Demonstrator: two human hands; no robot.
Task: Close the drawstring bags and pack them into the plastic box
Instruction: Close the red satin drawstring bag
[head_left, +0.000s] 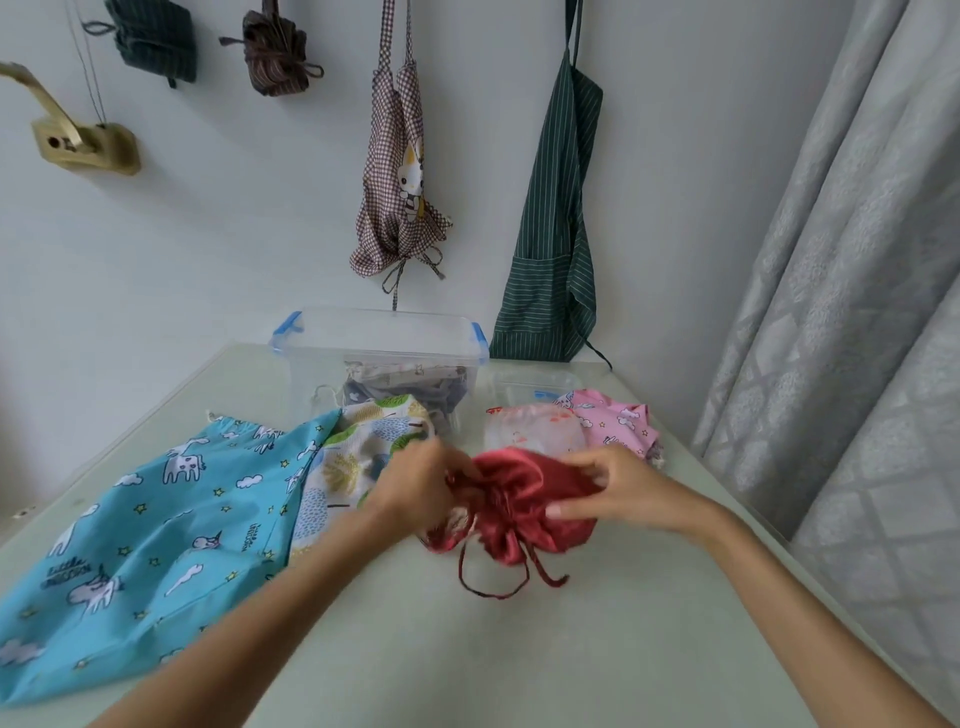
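A red satin drawstring bag (519, 504) lies on the table in front of me, its mouth gathered and its cords trailing toward me. My left hand (421, 488) grips the gathered neck at the bag's left side. My right hand (613, 483) pinches the bag's right edge. The clear plastic box (379, 338) with blue clips stands open at the back of the table, with folded bags inside. A blue unicorn bag (140, 545) lies flat at the left, a tree-print bag (358, 452) beside it, and a pale bag (530, 431) and a pink bag (613, 421) behind the red one.
The box's clear lid (530, 384) lies to the right of the box. Aprons and small bags hang on the white wall behind. A grey curtain (857, 312) runs along the table's right edge. Bare green table (493, 649) lies near me.
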